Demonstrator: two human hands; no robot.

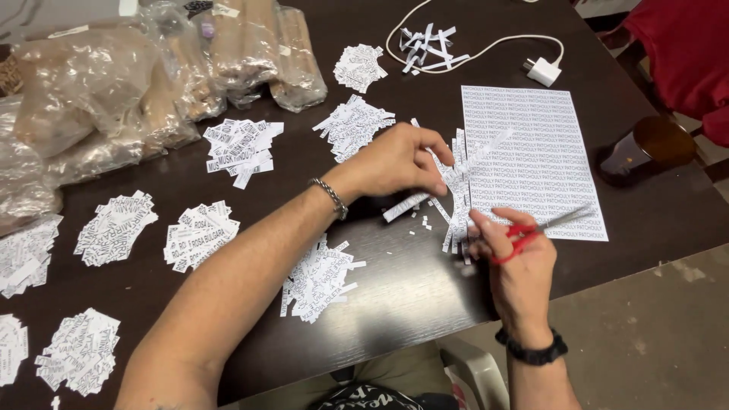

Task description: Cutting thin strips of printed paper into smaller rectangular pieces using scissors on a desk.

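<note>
My right hand [518, 266] holds red-handled scissors [543, 226], their blades pointing right over the bottom edge of a printed white sheet [531, 159]. My left hand [399, 163], with a metal bracelet on the wrist, pinches long cut paper strips [458, 182] lying beside the sheet's left edge. A short cut strip [406, 206] lies just below that hand, with tiny paper bits around it.
Several piles of cut paper labels [319, 277] are spread over the dark wooden table [395, 304]. Clear plastic bags [159, 68] fill the far left. A white charger with cable [543, 70] and a brown bottle [645, 148] lie at the right.
</note>
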